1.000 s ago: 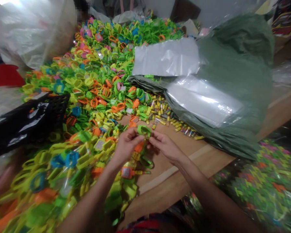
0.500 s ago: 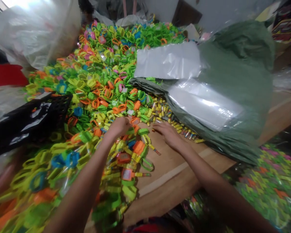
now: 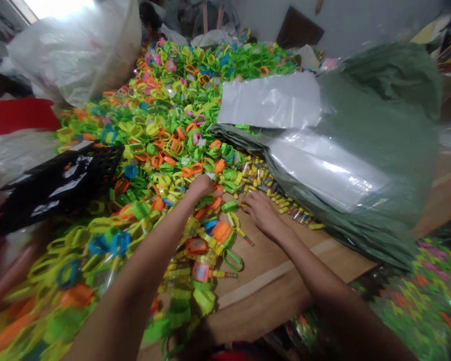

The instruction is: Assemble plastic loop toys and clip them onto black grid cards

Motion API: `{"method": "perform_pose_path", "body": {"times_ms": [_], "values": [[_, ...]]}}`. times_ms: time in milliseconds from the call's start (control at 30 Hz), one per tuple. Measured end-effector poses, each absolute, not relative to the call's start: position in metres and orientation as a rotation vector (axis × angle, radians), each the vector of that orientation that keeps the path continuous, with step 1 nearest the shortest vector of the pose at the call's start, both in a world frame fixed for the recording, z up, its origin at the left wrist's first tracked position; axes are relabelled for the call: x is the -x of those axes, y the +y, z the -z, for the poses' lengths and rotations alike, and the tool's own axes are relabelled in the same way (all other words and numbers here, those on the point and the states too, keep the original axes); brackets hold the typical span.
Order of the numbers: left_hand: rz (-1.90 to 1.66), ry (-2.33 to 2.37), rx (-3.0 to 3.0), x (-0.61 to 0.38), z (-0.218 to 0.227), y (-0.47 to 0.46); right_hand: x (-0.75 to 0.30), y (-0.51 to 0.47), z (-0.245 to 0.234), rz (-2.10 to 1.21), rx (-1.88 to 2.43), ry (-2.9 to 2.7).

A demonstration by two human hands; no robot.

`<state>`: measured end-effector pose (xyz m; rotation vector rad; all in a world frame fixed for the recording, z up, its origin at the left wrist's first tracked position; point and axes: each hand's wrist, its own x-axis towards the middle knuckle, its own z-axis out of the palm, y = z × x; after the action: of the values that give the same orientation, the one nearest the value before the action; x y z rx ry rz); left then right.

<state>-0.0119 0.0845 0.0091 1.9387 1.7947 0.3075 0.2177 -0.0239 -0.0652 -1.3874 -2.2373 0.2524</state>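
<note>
Plastic ring pile [image 3: 161, 125] now meets left hand [image 3: 202, 184], grip unclear; right hand [image 3: 261, 211] spread open.

- We see daylight entering from the upper left, where a bright patch [image 3: 56, 6] burns out to white.
- Glare sits on the clear bag [image 3: 78, 55] and the silver sheets [image 3: 274, 100].
- Shadows are soft; the ring pile [image 3: 165, 125] is sharp mid-frame.
- Its lower-left part smears with blur, and the edges bow outward.
</note>
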Motion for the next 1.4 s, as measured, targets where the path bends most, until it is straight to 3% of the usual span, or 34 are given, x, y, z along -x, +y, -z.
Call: {"method": "perform_pose_path", "body": {"times_ms": [200, 367, 567, 867, 1400], "values": [[-0.643, 1.703, -1.681, 0.005, -0.011, 0.066, -0.202, -0.046, 0.045, -0.550, 1.296, -1.851], [-0.895, 1.353, -1.289, -0.014, -0.026, 0.027, -0.180, -0.057, 0.027, -0.755, 1.183, -1.628], [-0.967, 0.985, -0.931, -0.023, -0.035, -0.009, -0.171, -0.066, 0.013, -1.126, 1.130, -1.213], [-0.991, 0.808, -0.753, -0.019, -0.030, -0.035, -0.169, -0.082, -0.003, -1.509, 0.891, -0.817], [-1.130, 0.967, -0.862, 0.000, -0.035, -0.089, -0.169, -0.101, -0.003, -1.687, 0.881, -1.008]]}}
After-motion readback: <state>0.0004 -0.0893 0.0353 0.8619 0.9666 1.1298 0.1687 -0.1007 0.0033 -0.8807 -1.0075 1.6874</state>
